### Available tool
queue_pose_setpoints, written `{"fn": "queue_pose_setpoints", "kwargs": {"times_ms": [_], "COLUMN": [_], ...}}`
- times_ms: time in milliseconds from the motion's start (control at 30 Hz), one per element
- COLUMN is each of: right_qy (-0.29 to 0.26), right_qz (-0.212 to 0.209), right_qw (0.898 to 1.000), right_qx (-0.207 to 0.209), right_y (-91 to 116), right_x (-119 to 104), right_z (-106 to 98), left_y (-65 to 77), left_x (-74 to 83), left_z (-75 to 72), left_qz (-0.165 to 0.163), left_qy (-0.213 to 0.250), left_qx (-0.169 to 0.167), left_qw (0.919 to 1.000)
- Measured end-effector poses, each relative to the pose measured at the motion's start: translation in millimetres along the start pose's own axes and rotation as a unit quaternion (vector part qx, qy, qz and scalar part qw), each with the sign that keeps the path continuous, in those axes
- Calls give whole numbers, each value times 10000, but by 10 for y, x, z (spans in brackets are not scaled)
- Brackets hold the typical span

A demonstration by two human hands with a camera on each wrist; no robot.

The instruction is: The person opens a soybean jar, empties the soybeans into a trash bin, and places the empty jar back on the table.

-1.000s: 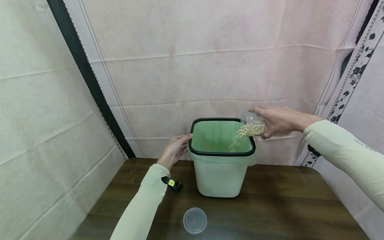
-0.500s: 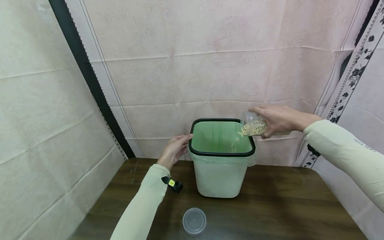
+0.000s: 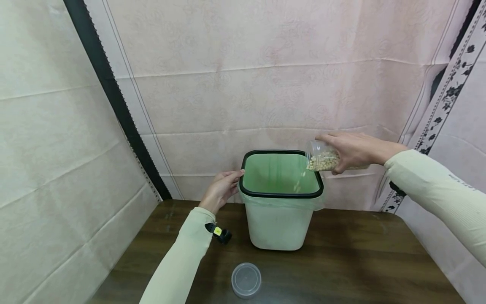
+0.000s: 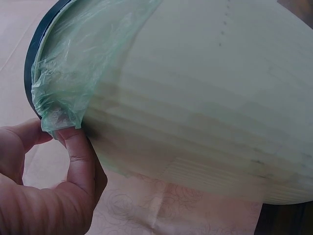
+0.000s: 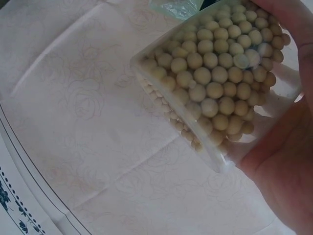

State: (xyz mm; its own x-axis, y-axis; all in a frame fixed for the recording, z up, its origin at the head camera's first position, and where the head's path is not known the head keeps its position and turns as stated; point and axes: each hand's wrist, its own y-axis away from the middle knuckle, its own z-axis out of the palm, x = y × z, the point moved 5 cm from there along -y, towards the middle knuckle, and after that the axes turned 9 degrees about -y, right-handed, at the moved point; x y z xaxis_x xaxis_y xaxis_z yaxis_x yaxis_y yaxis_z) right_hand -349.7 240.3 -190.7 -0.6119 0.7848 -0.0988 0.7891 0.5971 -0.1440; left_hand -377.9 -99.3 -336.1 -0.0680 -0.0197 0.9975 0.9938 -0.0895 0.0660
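Note:
A pale bin [image 3: 279,228] with a black rim stands upright on the table, lined with a thin green plastic bag [image 4: 93,58] folded over its edge. My left hand [image 3: 219,191] pinches the bin's left rim, thumb and fingers over the bag. On the right, my right hand [image 3: 358,150] grips a clear jar [image 3: 322,157] tipped on its side, its mouth over the bin's right rim. Round pale-yellow beans, like soybeans, [image 5: 215,73] fill much of the jar's lower side. A few beans are falling into the bin, whose bottom is hidden.
A clear round lid [image 3: 246,280] lies on the dark wooden table [image 3: 349,253] in front of the bin. Pale patterned cloth [image 3: 265,97] hangs behind the table, with more cloth along both sides.
The stream of beans leaving the jar has thinned to a few. The jar's mouth has shifted very slightly right; the left hand and bin stay put.

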Motion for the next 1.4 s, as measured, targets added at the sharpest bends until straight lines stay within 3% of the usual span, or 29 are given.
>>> {"fn": "queue_pose_setpoints", "kwargs": {"times_ms": [1400], "right_qy": [171], "right_qz": [103], "right_qw": [9998], "right_qx": [-85], "right_y": [28], "right_x": [6], "right_z": [-3], "left_y": [18], "left_x": [12], "left_z": [2], "left_qz": [6], "left_qy": [-156], "left_qx": [-24], "left_qw": [9999]}}
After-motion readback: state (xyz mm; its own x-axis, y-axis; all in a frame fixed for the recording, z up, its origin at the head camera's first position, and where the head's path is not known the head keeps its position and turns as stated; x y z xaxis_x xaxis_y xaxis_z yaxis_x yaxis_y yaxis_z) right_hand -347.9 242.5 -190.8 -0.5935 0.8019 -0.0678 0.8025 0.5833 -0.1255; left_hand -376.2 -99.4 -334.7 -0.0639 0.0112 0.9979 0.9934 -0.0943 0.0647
